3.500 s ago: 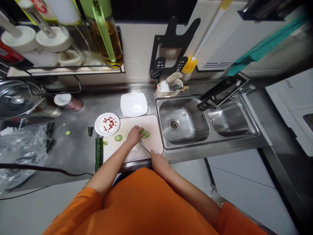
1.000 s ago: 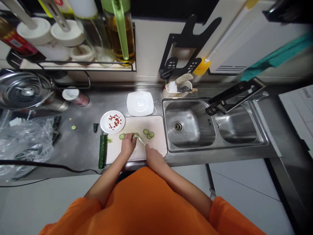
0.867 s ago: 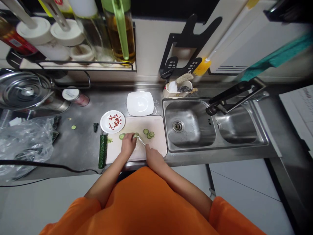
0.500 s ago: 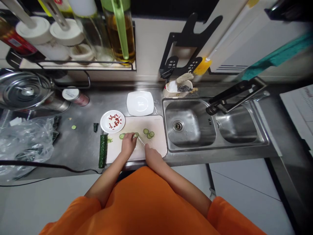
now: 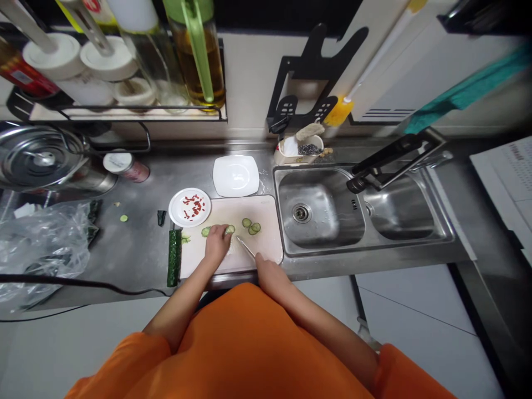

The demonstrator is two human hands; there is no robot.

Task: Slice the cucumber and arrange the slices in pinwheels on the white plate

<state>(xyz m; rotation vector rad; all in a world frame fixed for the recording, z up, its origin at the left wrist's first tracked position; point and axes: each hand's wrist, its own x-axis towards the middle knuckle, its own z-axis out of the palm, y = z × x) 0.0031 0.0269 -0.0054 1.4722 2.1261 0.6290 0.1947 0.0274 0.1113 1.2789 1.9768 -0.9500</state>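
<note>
My left hand [image 5: 216, 245] is over the white cutting board [image 5: 266, 213], its fingers closed on a cucumber slice [image 5: 230, 229] at their tips. In my right hand [image 5: 271, 270] is the handle of a small knife [image 5: 246, 246], whose blade points up and left, a short gap from the slice. Several cut cucumber slices [image 5: 251, 226] lie to the right on the board, and another slice [image 5: 205, 231] shows beside my left hand. A dark green cucumber piece [image 5: 174, 258] rests along the board's left edge.
A round white plate [image 5: 174, 213] with small red pieces overlaps the board's corner. Behind the board is a square white plate [image 5: 235, 176]. The double sink [image 5: 320, 208] adjoins on the right, under a black faucet [image 5: 384, 158]. A plastic bag [image 5: 50, 238] and black cable [image 5: 83, 282] lie left.
My right hand has drawn the knife to the right and toward my body, away from the cucumber slice. My left hand stays nearly in place, and the view has shifted slightly.
</note>
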